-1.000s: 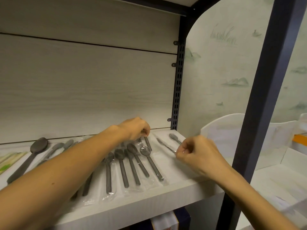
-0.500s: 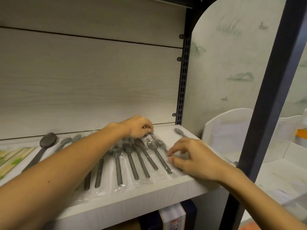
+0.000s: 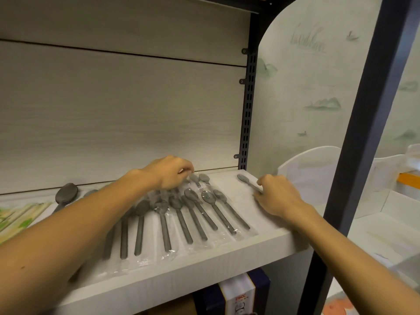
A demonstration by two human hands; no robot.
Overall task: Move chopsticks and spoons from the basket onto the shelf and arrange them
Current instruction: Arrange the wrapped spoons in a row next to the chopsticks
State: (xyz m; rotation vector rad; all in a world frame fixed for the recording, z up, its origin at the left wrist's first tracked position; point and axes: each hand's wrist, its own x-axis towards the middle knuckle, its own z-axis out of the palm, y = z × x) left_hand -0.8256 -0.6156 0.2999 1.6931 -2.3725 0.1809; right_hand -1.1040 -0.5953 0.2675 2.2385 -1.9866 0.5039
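Note:
Several grey spoons in clear plastic sleeves (image 3: pixel 193 219) lie side by side on the white shelf (image 3: pixel 204 260), bowls toward the back. My left hand (image 3: pixel 170 172) rests at the back of the row, its fingers pinched on the sleeve near the bowls of two spoons (image 3: pixel 200 179). My right hand (image 3: pixel 276 196) is at the shelf's right end, fingers closed on the handle of a single wrapped spoon (image 3: pixel 244 179) that lies apart from the row. A larger dark spoon (image 3: pixel 66 195) and packets of chopsticks in green-patterned wrappers (image 3: pixel 20 218) lie at the left.
A dark upright post (image 3: pixel 354 155) stands close to the right of my right arm. The slotted rail (image 3: pixel 247 110) marks the shelf's back right corner. White bins (image 3: pixel 309 173) sit beyond the shelf end. Boxes (image 3: pixel 236 294) stand on the level below.
My right hand left the front of the spoon row and moved right and back to the lone spoon at the shelf's end. My left hand stayed at the back of the row.

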